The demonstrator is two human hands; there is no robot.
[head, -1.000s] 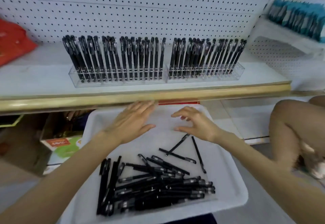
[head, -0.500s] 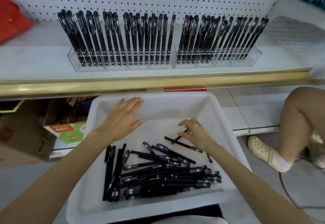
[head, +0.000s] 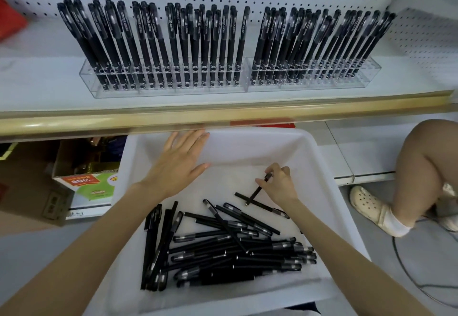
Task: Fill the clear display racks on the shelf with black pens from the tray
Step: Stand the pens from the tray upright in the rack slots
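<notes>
1 black pen (head: 256,193) is pinched at its upper end by the right grip (head: 278,184), low over the white tray (head: 329,181). The left grip (head: 178,167) hovers flat, holding nothing. Light, stiff, smooth (probably slippery), the pen would likely steer better into the clear racks (head: 168,90) if held mid-barrel.

White print on black plastic pens (head: 153,43) in clear acrylic rack (head: 163,91): blurred, I can't read it. Orange label (head: 80,180) on white-and-green carton (head: 99,193): upside down, illegible.
</notes>
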